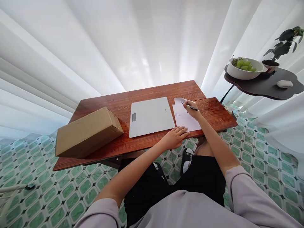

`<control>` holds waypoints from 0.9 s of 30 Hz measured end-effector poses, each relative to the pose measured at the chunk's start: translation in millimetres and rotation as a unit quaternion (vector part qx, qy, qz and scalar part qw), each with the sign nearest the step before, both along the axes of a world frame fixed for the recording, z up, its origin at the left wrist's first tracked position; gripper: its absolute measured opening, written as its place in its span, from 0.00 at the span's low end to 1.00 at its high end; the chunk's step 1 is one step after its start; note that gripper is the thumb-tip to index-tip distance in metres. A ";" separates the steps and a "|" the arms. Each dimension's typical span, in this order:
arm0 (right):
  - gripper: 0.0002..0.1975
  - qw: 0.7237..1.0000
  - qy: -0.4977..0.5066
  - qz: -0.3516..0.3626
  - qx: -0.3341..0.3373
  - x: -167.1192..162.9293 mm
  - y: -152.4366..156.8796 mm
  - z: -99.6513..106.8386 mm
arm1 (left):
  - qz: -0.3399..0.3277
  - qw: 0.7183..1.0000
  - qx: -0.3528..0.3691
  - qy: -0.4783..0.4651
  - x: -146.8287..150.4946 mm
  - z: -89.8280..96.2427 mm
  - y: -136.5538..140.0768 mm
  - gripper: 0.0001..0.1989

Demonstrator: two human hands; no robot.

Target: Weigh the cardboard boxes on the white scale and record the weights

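My right hand (pixel 190 109) is closed around a dark pen (pixel 193 107), held over the upper part of a white sheet of paper (pixel 186 122). Some small handwriting shows on the sheet, and its top edge curls up. My left hand (pixel 176 137) lies with fingers outstretched on the table's front edge, its fingertips at the paper's lower left corner. Just left of the paper a flat white scale (pixel 150 118) with a small grey display rests on the wooden table (pixel 114 103).
A closed cardboard box (pixel 86 131) sits at the table's left end. To the right, a dark side table (pixel 255 85) holds a white bowl (pixel 243 72) of green grapes (pixel 244 65), a potted plant (pixel 282 47) and a small white object (pixel 285 84). White curtains (pixel 154 41) hang behind.
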State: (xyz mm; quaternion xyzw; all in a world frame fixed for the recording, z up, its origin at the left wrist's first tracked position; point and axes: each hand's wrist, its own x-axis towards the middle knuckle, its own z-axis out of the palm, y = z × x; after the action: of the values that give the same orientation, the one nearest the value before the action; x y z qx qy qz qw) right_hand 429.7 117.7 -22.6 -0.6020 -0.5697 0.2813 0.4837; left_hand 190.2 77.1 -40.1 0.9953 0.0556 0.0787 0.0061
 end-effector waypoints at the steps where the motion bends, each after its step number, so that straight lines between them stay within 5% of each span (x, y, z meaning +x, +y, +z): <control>1: 0.29 1.000 0.016 0.008 0.006 -0.5 0.5 -1.6 | 0.000 1.000 -0.004 -0.001 0.1 0.5 0.3 0.26; 6: 0.25 0.991 0.089 0.075 -0.070 -4.9 -4.2 -3.4 | -0.004 1.000 -0.005 -0.003 0.2 2.0 -0.2 0.26; 12: 0.21 0.998 0.037 -0.006 -0.057 -10.5 -8.8 -11.1 | -0.021 0.999 0.042 0.001 -1.8 -0.8 0.0 0.28; 27: 0.19 0.995 0.025 -0.032 -0.086 -17.5 -11.7 -16.3 | -0.031 0.999 0.031 -0.011 -4.3 1.2 0.2 0.30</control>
State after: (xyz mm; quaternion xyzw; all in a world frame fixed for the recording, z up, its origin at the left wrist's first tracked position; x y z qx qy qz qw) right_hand 412.2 106.0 -38.9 -0.6520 -0.5117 0.3289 0.4527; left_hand 185.9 77.3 -38.9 0.9954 0.0227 0.0906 -0.0214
